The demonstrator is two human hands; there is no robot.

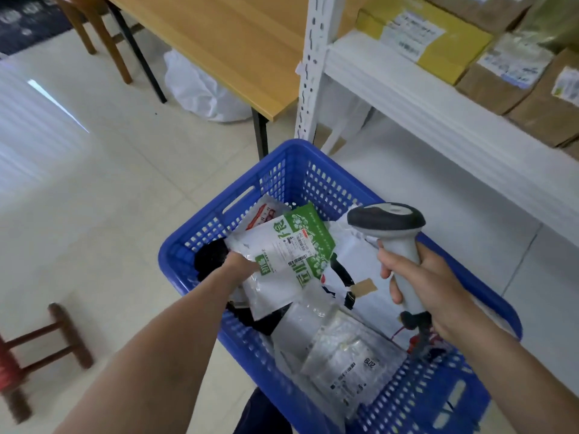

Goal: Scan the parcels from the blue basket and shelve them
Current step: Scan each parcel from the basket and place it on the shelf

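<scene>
Head view looks into the blue basket, where the left hand pinches the left edge of a green-and-white parcel lying on the other bags, and the right hand is wrapped round the handle of the scanner just right of it. The parcel looks soft, light and slippery, so a firm hold on that edge, clear of the label, should suit.

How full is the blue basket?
Partly full: the blue basket holds a green-and-white pouch, a clear bubble mailer and a white mailer.
</scene>
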